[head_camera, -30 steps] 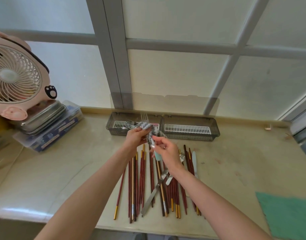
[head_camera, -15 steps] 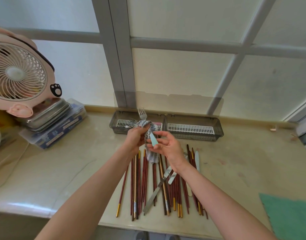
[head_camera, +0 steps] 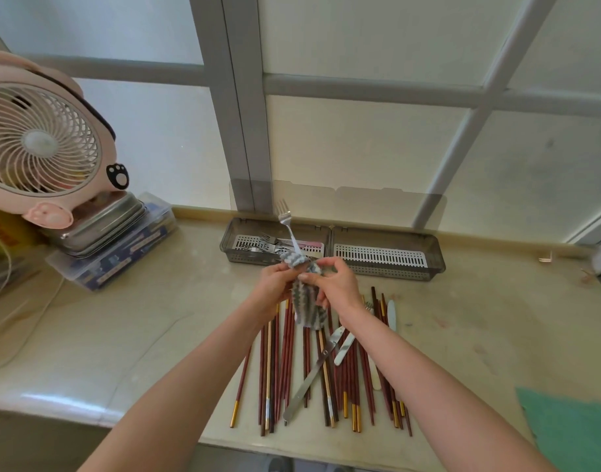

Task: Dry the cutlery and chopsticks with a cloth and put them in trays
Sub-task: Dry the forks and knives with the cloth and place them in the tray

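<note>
Above the middle of the counter [head_camera: 122, 335], just in front of the two trays, I see both hands together around one fork [head_camera: 285, 218]. The left hand [head_camera: 275, 284] grips the striped cloth [head_camera: 307, 308] where it is bunched round the fork's handle. The right hand [head_camera: 338, 286] pinches the same cloth from the other side with thumb and forefinger, its other fingers curled. The fork stands nearly upright, tines up and leaning slightly left, and its handle goes down into the cloth. The rest of the cloth hangs below the hands. From my view the fork's head shows over the left tray [head_camera: 244, 259], which already holds several forks lying flat and something pink I cannot make out. The right tray [head_camera: 394, 272] touches it side by side, both set against the window ledge. Under my wrists the dark red chopsticks [head_camera: 282, 362] with gold ends lie in a loose row on the counter, and a steel knife [head_camera: 305, 386] lies slanted across them with a white-handled piece beside it. A pink fan [head_camera: 40, 144] stands far left, and a green cloth [head_camera: 571, 434] lies at the near right corner.
</note>
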